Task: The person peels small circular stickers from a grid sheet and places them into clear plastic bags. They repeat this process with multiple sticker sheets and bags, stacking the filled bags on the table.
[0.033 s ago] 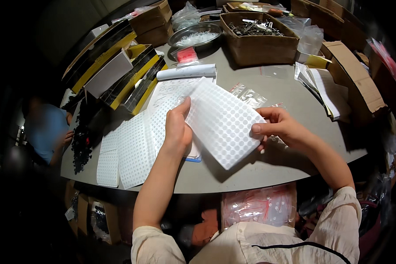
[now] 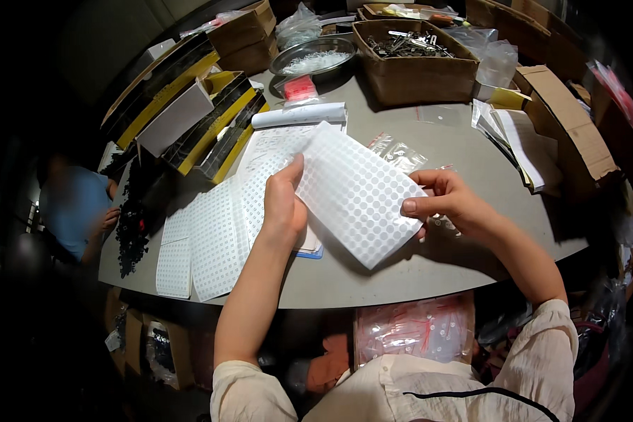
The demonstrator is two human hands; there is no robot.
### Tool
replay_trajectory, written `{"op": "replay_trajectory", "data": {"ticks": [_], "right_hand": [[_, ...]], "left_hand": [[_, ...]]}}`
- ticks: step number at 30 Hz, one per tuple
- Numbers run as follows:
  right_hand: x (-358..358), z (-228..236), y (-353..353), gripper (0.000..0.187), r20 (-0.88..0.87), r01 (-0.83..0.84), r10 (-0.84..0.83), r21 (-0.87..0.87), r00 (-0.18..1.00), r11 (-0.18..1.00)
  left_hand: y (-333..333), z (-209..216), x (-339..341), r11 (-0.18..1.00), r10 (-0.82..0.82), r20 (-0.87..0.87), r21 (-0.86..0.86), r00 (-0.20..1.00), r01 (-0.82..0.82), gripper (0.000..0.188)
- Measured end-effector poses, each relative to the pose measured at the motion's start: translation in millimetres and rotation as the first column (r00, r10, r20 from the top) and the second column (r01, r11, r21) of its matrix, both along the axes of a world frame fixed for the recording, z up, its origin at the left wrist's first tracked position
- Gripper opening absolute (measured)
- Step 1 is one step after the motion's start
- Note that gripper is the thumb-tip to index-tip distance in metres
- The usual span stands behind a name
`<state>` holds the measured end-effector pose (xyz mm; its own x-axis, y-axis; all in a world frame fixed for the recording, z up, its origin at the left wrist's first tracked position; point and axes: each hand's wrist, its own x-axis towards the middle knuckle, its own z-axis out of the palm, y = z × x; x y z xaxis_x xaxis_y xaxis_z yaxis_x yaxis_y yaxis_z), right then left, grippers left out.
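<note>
Above the table's front part, a white sheet of round grey stickers (image 2: 380, 176) is held up at a tilt. My left hand (image 2: 285, 200) grips its left edge, thumb on top and the other fingers behind it. At the right edge, my right hand (image 2: 446, 202) pinches it between thumb and fingers. Left of the sheet lie several printed label sheets (image 2: 218, 232), spread over one another. Behind them rests an open notepad (image 2: 299, 116) with its top pages rolled back. Small clear zip bags (image 2: 401, 155) lie partly hidden behind the held sheet.
A brown box of metal pieces (image 2: 415, 74) and a round bowl (image 2: 313, 60) stand at the back. Black-and-yellow boxes (image 2: 211, 133) line the left, near a heap of black bits (image 2: 130, 235). Papers (image 2: 520, 148) lean right. A person in blue (image 2: 77, 211) sits far left.
The held sheet's lower corner has shifted slightly to the right. Both hands keep their grip in nearly the same place.
</note>
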<state>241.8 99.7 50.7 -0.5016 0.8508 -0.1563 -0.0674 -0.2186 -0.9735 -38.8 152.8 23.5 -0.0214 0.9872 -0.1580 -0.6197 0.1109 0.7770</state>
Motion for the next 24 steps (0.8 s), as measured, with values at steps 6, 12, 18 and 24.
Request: {"op": "replay_trajectory", "data": {"ticks": [6,12,18,24], "right_hand": [[23,0,19,0.024,0.076,0.147,-0.161,0.162,0.984,0.976],[43,-2,34,0.021,0.063,0.231,-0.258,0.275,0.964,0.933],[51,2,37,0.022,-0.05,0.302,-0.301,0.297,0.952,0.906],[40,2,33,0.037,-0.117,0.243,-0.226,0.167,0.967,0.955]], "left_hand": [[-3,9,-7,0.998,0.018,-0.055,0.058,0.998,-0.015,0.042],[-4,11,-7,0.998,0.025,-0.225,0.068,0.974,-0.01,0.043],[0,2,-11,0.998,-0.021,-0.282,0.057,0.959,0.039,0.036],[0,-3,-13,0.998,-0.007,-0.242,0.063,0.97,0.023,0.032]]}}
